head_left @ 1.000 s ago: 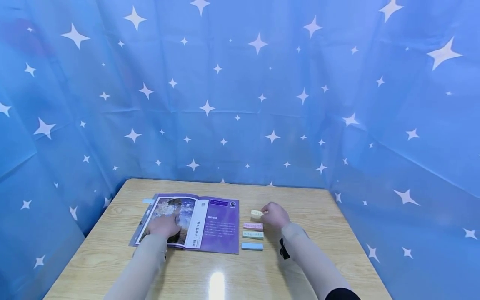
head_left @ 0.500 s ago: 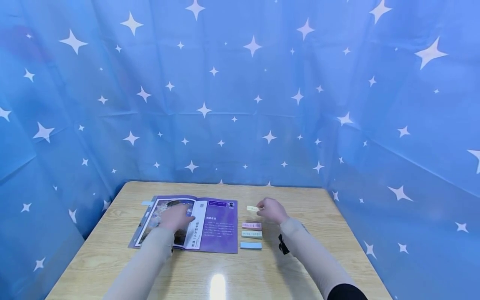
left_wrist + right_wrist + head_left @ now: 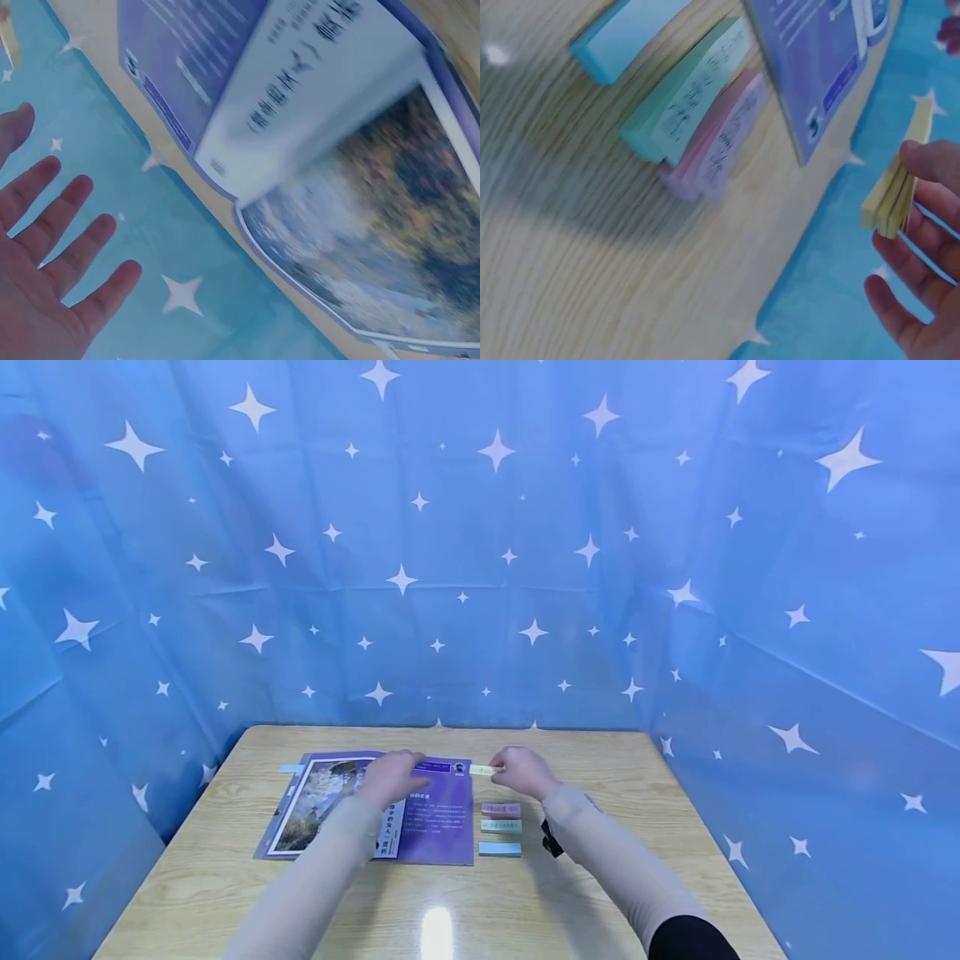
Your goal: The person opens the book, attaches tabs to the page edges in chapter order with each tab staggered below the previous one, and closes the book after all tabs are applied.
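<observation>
Between thumb and fingers, my right hand (image 3: 523, 772) pinches a pad of yellow sticky notes (image 3: 894, 191), raised beside the magazine's upper right corner. My left hand (image 3: 392, 777) hovers over the open magazine (image 3: 442, 835), its fingers spread and nothing in them, as the left wrist view shows. On the magazine's left page is a painting (image 3: 375, 202); the right page is purple with white text. To the right of the magazine lie a pink sticky note pad (image 3: 501, 810), a green one (image 3: 501, 827) and a blue one (image 3: 499, 849); the pink and green bear handwriting.
A pale blue tab (image 3: 290, 768) sticks out from the magazine's left edge. The wooden table (image 3: 600, 893) ends at a blue curtain (image 3: 465, 543) with white stars behind and at both sides.
My left hand has moved right from the painting toward the purple page. My right hand has lifted the yellow sticky notes and carried them left to the magazine's edge.
</observation>
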A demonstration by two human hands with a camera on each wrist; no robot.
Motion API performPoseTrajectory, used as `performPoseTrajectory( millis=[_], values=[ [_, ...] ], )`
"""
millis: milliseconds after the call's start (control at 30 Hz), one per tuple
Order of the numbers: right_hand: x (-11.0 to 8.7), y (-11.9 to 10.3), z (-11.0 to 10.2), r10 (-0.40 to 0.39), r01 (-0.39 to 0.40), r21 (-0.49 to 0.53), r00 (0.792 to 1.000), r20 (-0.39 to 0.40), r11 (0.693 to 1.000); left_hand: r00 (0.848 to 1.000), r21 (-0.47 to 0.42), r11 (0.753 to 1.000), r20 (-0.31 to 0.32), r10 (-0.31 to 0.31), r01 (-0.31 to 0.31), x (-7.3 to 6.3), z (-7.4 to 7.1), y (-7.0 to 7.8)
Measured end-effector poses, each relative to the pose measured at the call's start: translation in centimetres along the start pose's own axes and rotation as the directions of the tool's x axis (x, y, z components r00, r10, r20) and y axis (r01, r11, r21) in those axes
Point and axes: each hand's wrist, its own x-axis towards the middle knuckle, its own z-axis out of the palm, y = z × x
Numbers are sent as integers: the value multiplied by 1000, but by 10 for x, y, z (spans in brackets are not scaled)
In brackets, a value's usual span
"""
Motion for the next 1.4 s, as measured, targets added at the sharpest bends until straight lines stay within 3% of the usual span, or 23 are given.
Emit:
performPoseTrajectory(
  millis=[200,433,733,1400],
  values=[
    [5,-14,-3,-25,25,-7,1000,3,1000,996,31,996,-36,86,-85,9,4,19],
    [9,-23,-6,-82,81,-29,997,-13,996,978,67,981,-91,186,-180,14,1,34],
    [9,-34,-10,-111,110,-62,994,-15,992,974,117,973,-88,208,-197,21,0,40],
    [8,-32,-14,-174,172,-67,985,-11,983,974,145,967,-58,219,-208,28,0,45]
  ],
)
